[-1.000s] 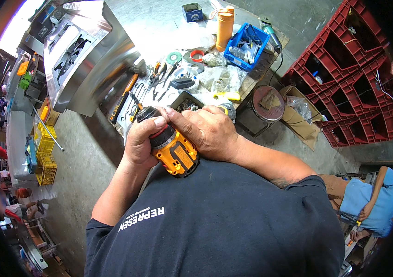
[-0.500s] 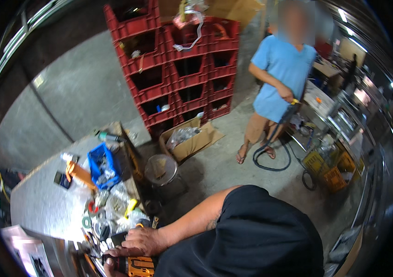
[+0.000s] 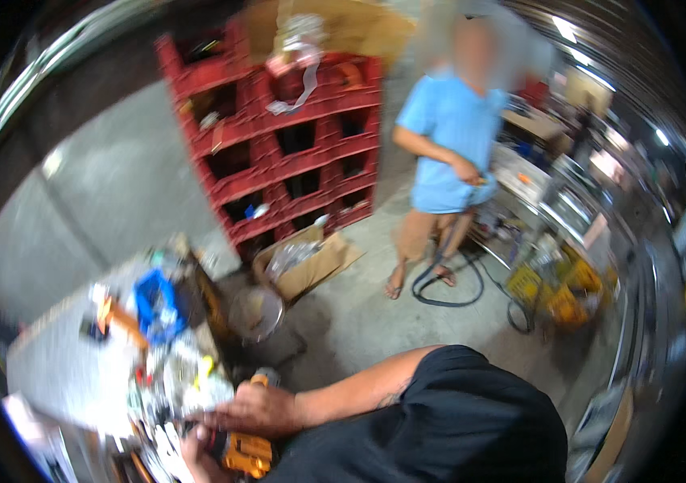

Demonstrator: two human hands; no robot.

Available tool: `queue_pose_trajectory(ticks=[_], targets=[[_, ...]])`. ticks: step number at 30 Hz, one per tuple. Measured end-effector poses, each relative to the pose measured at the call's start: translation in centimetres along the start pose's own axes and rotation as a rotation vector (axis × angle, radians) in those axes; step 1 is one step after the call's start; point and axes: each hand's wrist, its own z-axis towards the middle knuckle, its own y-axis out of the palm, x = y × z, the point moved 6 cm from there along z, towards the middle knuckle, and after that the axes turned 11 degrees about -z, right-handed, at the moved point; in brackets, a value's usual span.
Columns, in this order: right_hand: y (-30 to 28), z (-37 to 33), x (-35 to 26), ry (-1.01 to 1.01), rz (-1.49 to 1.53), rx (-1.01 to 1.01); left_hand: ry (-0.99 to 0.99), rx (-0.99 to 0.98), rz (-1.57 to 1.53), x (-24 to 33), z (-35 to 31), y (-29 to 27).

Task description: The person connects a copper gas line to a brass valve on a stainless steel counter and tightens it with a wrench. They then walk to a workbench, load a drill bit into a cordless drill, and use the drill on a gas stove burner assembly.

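Note:
At the lower left my two hands are close together by the cluttered edge of a workbench. An orange and black power drill (image 3: 246, 455) lies between them. My left hand (image 3: 196, 452) is closed around its dark front end, with the thumb showing. My right hand (image 3: 258, 410) is curled just above the drill. An orange and grey tool end (image 3: 265, 377) sticks out beyond its knuckles. What the right fingers grip is hidden and blurred. A blue bin (image 3: 158, 306) of small parts stands on the bench beyond them, beside an orange tool (image 3: 123, 322).
Clear plastic bags (image 3: 186, 378) crowd the grey bench (image 3: 57, 354). Past it stand a round stool (image 3: 255, 314), an open cardboard box (image 3: 319, 270) and stacked red crates (image 3: 254, 129). A person (image 3: 452, 145) in a blue shirt holds a dark hose (image 3: 448, 303). Yellow crates (image 3: 560, 294) stand at right.
The view has turned, so the crates and the person sit further left and lower. My right hand has shifted slightly, and more of the orange and grey tool end shows. The drill stays between my hands.

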Motion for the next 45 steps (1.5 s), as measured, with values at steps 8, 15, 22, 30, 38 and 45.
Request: queue_pose_trajectory(ticks=[8,15,22,30,38,45], targets=[[3.0,-0.4,0.6,-0.075,0.214,-0.132,-0.021,-0.123,-0.103,2.1,-1.8,1.7],[4.3,2.6,-2.1,-0.189,0.377,-0.193,0.066,-0.011,-0.151,3.3,-4.2,-0.8],[6.1,3.1,-2.8,-0.216,0.439,-0.244,0.224,0.028,-0.221,4.6,-4.7,-2.6],[9.3,2.0,-3.8,-0.115,0.532,-0.428,0.451,0.316,-0.265,6.8,-3.7,-12.6],[11.7,-11.5,3.8,1.053,0.86,-1.183,0.475,0.743,0.366,6.9,-14.3,-26.4],[11.6,-17.5,6.0,1.522,1.032,-1.37,-0.245,0.484,1.255,-10.4,-10.7,-25.7]])
